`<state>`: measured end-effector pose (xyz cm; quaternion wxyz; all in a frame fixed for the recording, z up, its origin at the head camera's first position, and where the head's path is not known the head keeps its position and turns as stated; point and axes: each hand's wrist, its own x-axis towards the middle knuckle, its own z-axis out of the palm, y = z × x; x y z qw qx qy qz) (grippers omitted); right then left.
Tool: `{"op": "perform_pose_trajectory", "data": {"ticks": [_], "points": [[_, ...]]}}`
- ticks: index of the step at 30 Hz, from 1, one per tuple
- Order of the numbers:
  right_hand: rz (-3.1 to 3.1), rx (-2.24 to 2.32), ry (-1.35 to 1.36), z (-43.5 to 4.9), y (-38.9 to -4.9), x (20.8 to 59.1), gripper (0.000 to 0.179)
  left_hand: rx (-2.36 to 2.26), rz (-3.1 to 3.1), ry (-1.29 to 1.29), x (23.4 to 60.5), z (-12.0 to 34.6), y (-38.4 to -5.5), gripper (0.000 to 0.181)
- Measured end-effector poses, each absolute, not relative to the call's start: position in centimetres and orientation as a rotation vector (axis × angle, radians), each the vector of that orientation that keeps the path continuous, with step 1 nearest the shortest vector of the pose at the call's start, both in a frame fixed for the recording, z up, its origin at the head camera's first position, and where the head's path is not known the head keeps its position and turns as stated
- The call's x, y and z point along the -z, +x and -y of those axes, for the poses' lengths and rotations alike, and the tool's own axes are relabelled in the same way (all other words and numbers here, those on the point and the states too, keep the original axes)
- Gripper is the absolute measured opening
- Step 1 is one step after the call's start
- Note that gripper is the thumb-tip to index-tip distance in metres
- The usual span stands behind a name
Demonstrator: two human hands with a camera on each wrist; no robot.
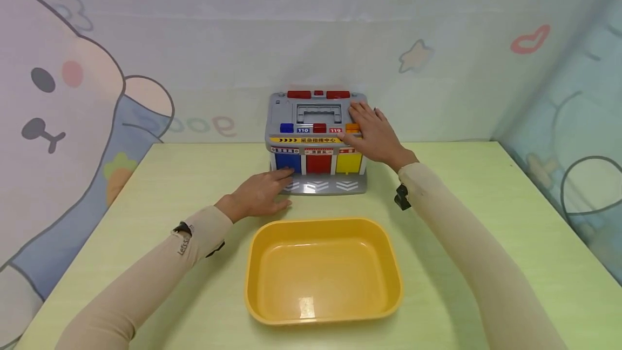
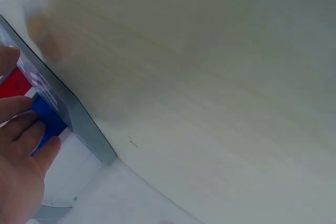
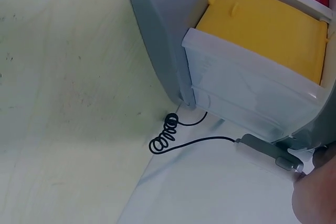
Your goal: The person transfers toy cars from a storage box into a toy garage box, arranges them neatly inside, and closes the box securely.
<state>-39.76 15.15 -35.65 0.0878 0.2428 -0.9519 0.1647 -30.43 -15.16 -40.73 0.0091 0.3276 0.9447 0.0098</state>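
Observation:
A grey toy emergency station (image 1: 284, 112) stands at the back of the table, with a blue door (image 1: 285, 162), a red door (image 1: 318, 164) and a yellow door (image 1: 348, 163) on its front. My left hand (image 1: 258, 194) lays its fingers against the blue door, thumb held apart; the left wrist view shows them loosely bent over the blue panel (image 2: 48, 113). On the right side of the roof rests my right hand (image 1: 374, 135), fingers stretched out near the orange button (image 1: 352, 127). A small grey handset (image 3: 269, 150) on a coiled black cord (image 3: 169, 129) hangs beside the toy.
A yellow tray (image 1: 323, 227) sits in front of the toy on the pale green table (image 1: 204, 177). Behind the table hangs a printed cloth backdrop (image 1: 233, 53), close to the toy's back. A folding handle (image 1: 318, 109) lies in the toy's roof.

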Motion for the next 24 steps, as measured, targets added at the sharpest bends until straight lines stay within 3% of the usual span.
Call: {"op": "perform_pose_trajectory", "data": {"ticks": [24], "points": [[2.882,-0.506,0.759,-16.9,-38.2,35.3,0.084,-0.200,-3.006,1.073,39.7,17.4,-28.9,0.046]]}}
